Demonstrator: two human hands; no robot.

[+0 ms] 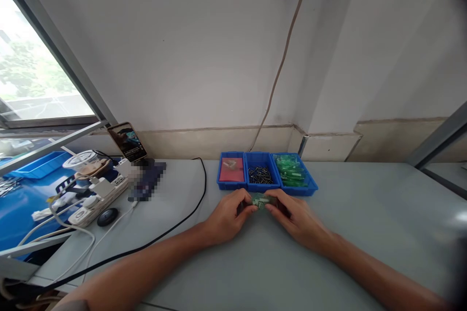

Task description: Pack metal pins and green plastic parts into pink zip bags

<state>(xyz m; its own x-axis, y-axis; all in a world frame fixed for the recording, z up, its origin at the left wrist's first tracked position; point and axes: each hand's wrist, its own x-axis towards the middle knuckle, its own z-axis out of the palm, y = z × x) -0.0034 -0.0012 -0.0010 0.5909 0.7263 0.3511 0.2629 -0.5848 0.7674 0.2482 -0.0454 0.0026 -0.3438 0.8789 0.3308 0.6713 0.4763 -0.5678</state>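
Note:
Between my two hands is a small green see-through plastic bag [260, 201], with pale pieces showing in it. My left hand [232, 214] pinches its left end between thumb and fingers. The right end is pinched by my right hand [294, 214] in the same way. Just beyond the hands stand three blue bins side by side. In the left bin [230, 185] lies a reddish-pink sheet with a small clear packet on it. Many small metal screws [260, 175] fill the middle bin. Similar green bags [291, 170] are heaped in the right bin.
A black cable [186, 217] curves over the grey table [255, 272] on the left. Farther left are a phone on a stand [127, 142], a power strip [98, 201], a black mouse [107, 216] and white cables. Behind the bins rises the wall [189, 58].

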